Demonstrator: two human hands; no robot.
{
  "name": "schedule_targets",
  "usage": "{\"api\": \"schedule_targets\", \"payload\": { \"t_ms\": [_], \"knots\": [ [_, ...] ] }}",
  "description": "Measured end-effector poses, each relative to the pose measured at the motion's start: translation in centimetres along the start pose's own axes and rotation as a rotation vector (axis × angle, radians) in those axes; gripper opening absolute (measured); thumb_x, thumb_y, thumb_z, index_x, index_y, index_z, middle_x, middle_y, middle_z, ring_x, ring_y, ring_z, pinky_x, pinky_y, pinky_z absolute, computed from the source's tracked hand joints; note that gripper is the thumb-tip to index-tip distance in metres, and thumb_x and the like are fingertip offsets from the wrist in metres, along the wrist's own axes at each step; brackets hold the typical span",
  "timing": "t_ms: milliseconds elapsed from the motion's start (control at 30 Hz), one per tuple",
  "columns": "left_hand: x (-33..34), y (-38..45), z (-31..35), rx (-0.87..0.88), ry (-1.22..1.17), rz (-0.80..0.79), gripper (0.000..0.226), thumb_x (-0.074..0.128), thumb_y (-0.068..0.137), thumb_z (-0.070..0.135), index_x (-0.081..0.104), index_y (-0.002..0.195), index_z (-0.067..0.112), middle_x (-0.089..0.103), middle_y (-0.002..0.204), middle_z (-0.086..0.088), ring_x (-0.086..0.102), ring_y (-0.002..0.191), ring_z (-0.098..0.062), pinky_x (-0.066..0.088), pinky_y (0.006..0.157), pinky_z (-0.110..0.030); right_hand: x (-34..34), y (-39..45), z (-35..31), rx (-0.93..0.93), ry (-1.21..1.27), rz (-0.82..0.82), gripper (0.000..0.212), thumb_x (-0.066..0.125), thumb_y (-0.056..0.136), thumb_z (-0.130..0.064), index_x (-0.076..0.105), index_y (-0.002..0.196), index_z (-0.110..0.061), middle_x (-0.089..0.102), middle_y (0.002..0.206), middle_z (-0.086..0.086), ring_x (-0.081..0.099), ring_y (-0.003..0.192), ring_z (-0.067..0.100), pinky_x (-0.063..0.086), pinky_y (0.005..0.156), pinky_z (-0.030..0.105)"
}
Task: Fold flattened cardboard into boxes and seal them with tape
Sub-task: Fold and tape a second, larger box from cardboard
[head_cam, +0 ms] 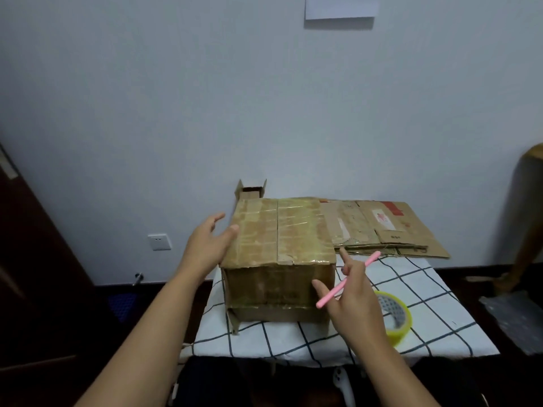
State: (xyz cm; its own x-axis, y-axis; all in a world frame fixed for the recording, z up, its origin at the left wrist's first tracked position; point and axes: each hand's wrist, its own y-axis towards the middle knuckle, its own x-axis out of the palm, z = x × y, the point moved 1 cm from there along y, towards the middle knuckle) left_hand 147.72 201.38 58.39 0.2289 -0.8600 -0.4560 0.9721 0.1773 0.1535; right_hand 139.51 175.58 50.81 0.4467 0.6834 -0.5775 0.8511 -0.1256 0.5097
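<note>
A folded cardboard box (279, 245) with shiny tape over its closed top flaps stands on a small table with a checked cloth (323, 339). My left hand (207, 245) is spread at the box's left upper edge, thumb touching it. My right hand (352, 301) is at the box's right front corner and holds a thin pink stick-shaped tool (348, 279) between its fingers, index finger pointing up. A roll of yellowish tape (393, 317) lies on the cloth just behind my right hand. Flattened cardboard sheets (382, 227) are stacked at the back right.
A smaller open box (251, 192) stands behind the big one against the wall. A wall socket (159, 242) sits low on the left, beside a dark door (35, 259). A wooden furniture leg (526, 224) and a plastic sheet (514, 321) are at the right.
</note>
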Motion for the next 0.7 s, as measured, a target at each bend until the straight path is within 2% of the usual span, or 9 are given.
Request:
{"api": "schedule_targets", "payload": {
  "t_ms": [33, 100, 167, 200, 333, 400, 533, 633, 700],
  "knots": [
    [-0.1, -0.9, 0.8, 0.149, 0.109, -0.005, 0.056, 0.063, 0.094, 0.043, 0.046, 0.145, 0.03, 0.036, 0.145, 0.018, 0.035, 0.133, -0.004, 0.034, 0.112, -0.036, 0.1, 0.0, -0.2, -0.07, 0.011, 0.029, 0.073, 0.075, 0.082, -0.039, 0.035, 0.137, -0.013, 0.055, 0.126, 0.002, 0.062, 0.099, 0.025, 0.044, 0.071, 0.021],
    [0.9, -3.3, 2.5, 0.415, 0.318, -0.192, 0.06, 0.059, 0.093, 0.05, 0.04, 0.148, 0.037, 0.027, 0.145, 0.028, 0.022, 0.136, 0.005, 0.021, 0.112, -0.027, 0.0, 0.4, -0.9, -0.202, 0.031, 0.071, 0.077, 0.073, 0.082, -0.039, 0.033, 0.142, -0.011, 0.051, 0.13, -0.002, 0.059, 0.096, 0.018, 0.044, 0.073, 0.019],
    [2.6, -4.7, 2.5, 0.53, 0.581, -0.358, 0.062, 0.053, 0.092, 0.059, 0.034, 0.149, 0.043, 0.02, 0.155, 0.027, 0.013, 0.145, 0.004, 0.018, 0.117, -0.03, 0.1, 1.1, -1.0, -0.252, 0.05, 0.047, 0.067, 0.07, 0.086, -0.037, 0.035, 0.14, -0.018, 0.053, 0.135, 0.007, 0.054, 0.115, 0.017, 0.05, 0.083, 0.027],
    [3.1, -4.7, 2.0, 0.561, 0.679, -0.365, 0.06, 0.048, 0.094, 0.061, 0.032, 0.15, 0.044, 0.021, 0.158, 0.024, 0.014, 0.148, 0.0, 0.018, 0.12, -0.033, 0.2, 1.4, -1.1, -0.255, 0.047, 0.035, 0.06, 0.069, 0.087, -0.034, 0.039, 0.138, -0.02, 0.055, 0.131, 0.008, 0.05, 0.126, 0.018, 0.051, 0.088, 0.032],
    [3.5, -4.8, 1.4, 0.61, 0.787, -0.298, 0.069, 0.022, 0.091, 0.07, 0.032, 0.152, 0.038, 0.027, 0.16, 0.015, 0.022, 0.149, -0.011, 0.017, 0.119, -0.03, 0.2, 2.1, -1.0, -0.252, -0.026, 0.034, 0.042, 0.071, 0.088, -0.023, 0.049, 0.124, -0.024, 0.064, 0.116, 0.002, 0.046, 0.133, 0.021, 0.054, 0.082, 0.04],
    [3.5, -4.8, 1.9, 0.604, 0.829, -0.343, 0.073, 0.032, 0.093, 0.071, 0.021, 0.156, 0.035, 0.014, 0.163, 0.013, 0.011, 0.151, -0.01, 0.009, 0.123, -0.033, 0.1, 2.2, -1.0, -0.239, -0.032, 0.018, 0.04, 0.071, 0.088, -0.023, 0.05, 0.122, -0.026, 0.064, 0.114, 0.0, 0.047, 0.132, 0.02, 0.055, 0.081, 0.041],
    [4.4, -3.2, 4.5, 0.466, 0.9, -0.519, 0.121, 0.047, 0.071, 0.087, -0.008, 0.158, 0.025, -0.019, 0.159, 0.012, -0.014, 0.145, -0.004, -0.005, 0.122, -0.035, 0.2, 2.3, -0.9, -0.191, -0.028, -0.003, 0.038, 0.069, 0.09, -0.024, 0.054, 0.124, -0.023, 0.063, 0.115, 0.001, 0.045, 0.133, 0.019, 0.055, 0.082, 0.042],
    [5.5, -2.0, 4.6, 0.461, 0.996, -0.602, 0.118, 0.053, 0.078, 0.079, -0.007, 0.158, 0.017, -0.015, 0.164, -0.001, -0.01, 0.151, -0.013, 0.0, 0.124, -0.037, 0.3, 2.2, -1.2, -0.178, -0.038, -0.003, 0.037, 0.067, 0.091, -0.025, 0.054, 0.125, -0.021, 0.061, 0.116, 0.003, 0.047, 0.132, 0.022, 0.055, 0.082, 0.044],
    [5.6, -2.4, 4.2, 0.508, 1.041, -0.535, 0.11, 0.048, 0.083, 0.076, -0.006, 0.158, 0.015, -0.011, 0.165, -0.003, -0.006, 0.152, -0.015, 0.002, 0.125, -0.037, 0.2, 2.3, -1.3, -0.18, -0.042, -0.014, 0.038, 0.068, 0.09, -0.024, 0.053, 0.126, -0.021, 0.061, 0.115, 0.005, 0.049, 0.129, 0.025, 0.056, 0.08, 0.045]
  ]
}}
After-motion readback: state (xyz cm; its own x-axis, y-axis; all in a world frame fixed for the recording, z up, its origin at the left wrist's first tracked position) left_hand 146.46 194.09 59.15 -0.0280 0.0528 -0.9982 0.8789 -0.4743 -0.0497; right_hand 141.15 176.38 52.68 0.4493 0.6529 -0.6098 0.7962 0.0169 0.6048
